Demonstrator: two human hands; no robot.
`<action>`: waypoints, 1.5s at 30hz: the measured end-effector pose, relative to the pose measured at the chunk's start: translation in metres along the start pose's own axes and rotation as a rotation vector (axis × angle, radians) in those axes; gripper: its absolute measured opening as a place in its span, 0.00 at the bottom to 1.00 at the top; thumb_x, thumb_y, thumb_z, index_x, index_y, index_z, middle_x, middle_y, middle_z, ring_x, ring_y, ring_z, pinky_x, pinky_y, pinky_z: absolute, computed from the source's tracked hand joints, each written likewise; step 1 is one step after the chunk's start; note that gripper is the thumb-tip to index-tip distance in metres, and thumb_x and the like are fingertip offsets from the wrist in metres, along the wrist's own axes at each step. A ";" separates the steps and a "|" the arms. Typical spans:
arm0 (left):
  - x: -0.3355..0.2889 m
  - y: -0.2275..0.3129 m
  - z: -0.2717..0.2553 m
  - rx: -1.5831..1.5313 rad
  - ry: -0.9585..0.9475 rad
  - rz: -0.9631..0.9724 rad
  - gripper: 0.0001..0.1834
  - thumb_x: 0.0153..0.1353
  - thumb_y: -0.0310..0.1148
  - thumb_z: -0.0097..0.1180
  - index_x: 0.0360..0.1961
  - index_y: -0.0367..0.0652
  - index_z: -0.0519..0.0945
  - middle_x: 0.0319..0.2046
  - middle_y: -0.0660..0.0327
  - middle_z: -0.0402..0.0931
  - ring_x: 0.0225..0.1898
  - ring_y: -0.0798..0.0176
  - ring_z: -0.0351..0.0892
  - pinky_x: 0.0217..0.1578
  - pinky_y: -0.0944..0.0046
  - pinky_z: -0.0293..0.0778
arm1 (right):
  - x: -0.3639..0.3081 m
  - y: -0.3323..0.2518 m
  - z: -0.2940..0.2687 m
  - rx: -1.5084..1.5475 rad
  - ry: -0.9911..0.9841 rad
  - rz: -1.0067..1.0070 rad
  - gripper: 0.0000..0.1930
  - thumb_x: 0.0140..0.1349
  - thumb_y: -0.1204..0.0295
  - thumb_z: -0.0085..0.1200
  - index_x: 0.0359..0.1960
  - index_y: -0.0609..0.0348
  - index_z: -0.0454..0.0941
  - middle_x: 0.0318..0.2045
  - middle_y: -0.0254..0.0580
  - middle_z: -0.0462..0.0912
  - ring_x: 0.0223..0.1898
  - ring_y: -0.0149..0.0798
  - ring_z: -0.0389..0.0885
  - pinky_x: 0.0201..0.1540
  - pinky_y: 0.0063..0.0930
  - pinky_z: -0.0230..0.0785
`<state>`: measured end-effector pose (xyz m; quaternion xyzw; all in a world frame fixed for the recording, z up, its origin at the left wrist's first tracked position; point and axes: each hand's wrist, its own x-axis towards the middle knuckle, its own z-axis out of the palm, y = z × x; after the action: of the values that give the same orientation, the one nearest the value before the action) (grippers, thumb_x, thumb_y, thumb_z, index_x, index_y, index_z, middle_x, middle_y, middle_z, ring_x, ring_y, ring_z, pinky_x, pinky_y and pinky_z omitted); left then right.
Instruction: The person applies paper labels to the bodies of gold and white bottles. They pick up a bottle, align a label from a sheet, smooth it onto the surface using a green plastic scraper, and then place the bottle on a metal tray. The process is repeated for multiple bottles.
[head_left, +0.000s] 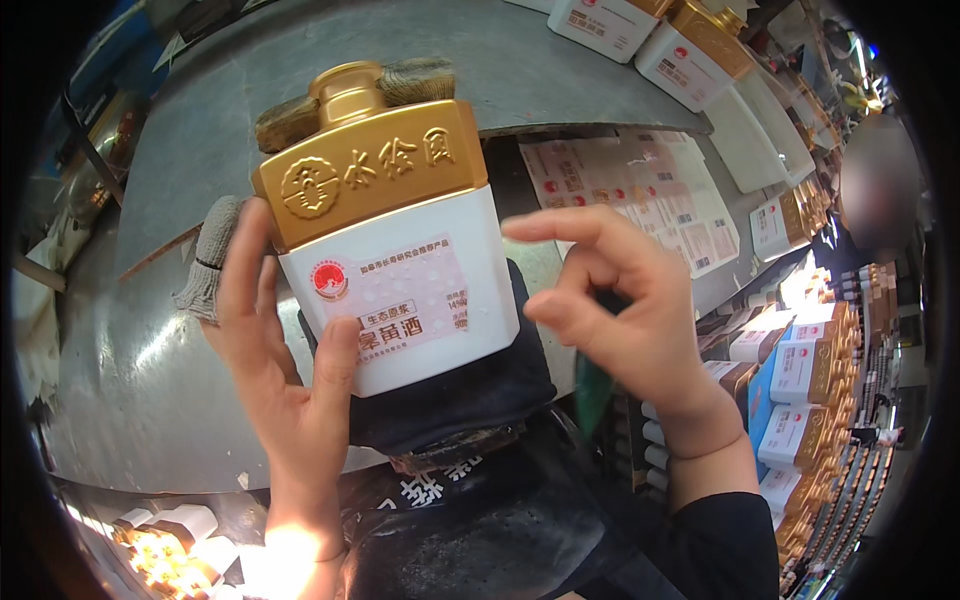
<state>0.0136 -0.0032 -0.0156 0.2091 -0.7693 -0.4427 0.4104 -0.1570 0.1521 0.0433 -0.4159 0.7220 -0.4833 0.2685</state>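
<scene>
A flat white bottle (400, 310) with a gold embossed shoulder and neck leans before me, its neck pointing away. On its white front lies a pale pink label (400, 285) with a red round mark, its surface bubbled or wet. My left hand (290, 370) grips the bottle's left side, thumb on the label's lower left corner. A grey knitted sleeve (212, 260) covers one of its fingertips. Just off the bottle's right edge is my right hand (625, 300), index finger and thumb apart, other fingers curled, with nothing visible in it.
Two brownish padded blocks (418, 82) flank the bottle's neck, and black cloth (450, 400) lies beneath it. A sheet of labels (630, 190) rests on the grey metal table (220, 130) at right. Similar bottles (695, 65) stand far right, and rows of them (795, 430) below. Another person is at right.
</scene>
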 end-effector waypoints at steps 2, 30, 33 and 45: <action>-0.001 0.007 -0.006 0.226 -0.089 0.078 0.31 0.58 0.32 0.59 0.63 0.39 0.67 0.66 0.53 0.58 0.66 0.53 0.56 0.68 0.50 0.49 | 0.007 0.015 -0.025 0.201 -0.047 0.091 0.20 0.62 0.73 0.55 0.55 0.64 0.71 0.21 0.25 0.74 0.23 0.17 0.69 0.29 0.14 0.62; -0.001 0.045 0.019 0.491 -0.094 0.063 0.13 0.48 0.36 0.70 0.29 0.41 0.79 0.60 0.47 0.66 0.65 0.43 0.55 0.60 0.48 0.55 | 0.005 0.010 0.002 0.196 -0.062 -0.132 0.15 0.58 0.75 0.59 0.46 0.62 0.72 0.39 0.40 0.79 0.44 0.31 0.78 0.48 0.26 0.70; 0.001 0.049 0.021 0.451 -0.080 0.033 0.09 0.50 0.31 0.68 0.26 0.40 0.80 0.59 0.48 0.68 0.65 0.44 0.55 0.60 0.51 0.57 | 0.003 0.015 -0.008 0.253 -0.046 -0.113 0.14 0.59 0.75 0.58 0.45 0.63 0.72 0.42 0.39 0.79 0.48 0.31 0.77 0.54 0.26 0.67; 0.001 0.052 0.020 0.493 -0.115 0.058 0.04 0.51 0.29 0.65 0.28 0.42 0.83 0.61 0.47 0.68 0.67 0.45 0.54 0.62 0.52 0.54 | -0.005 0.025 -0.016 0.281 -0.038 -0.099 0.14 0.61 0.74 0.57 0.47 0.63 0.72 0.42 0.37 0.78 0.48 0.30 0.76 0.53 0.25 0.66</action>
<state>-0.0013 0.0334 0.0238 0.2551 -0.8818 -0.2408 0.3151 -0.1757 0.1691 0.0262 -0.4183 0.6205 -0.5844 0.3137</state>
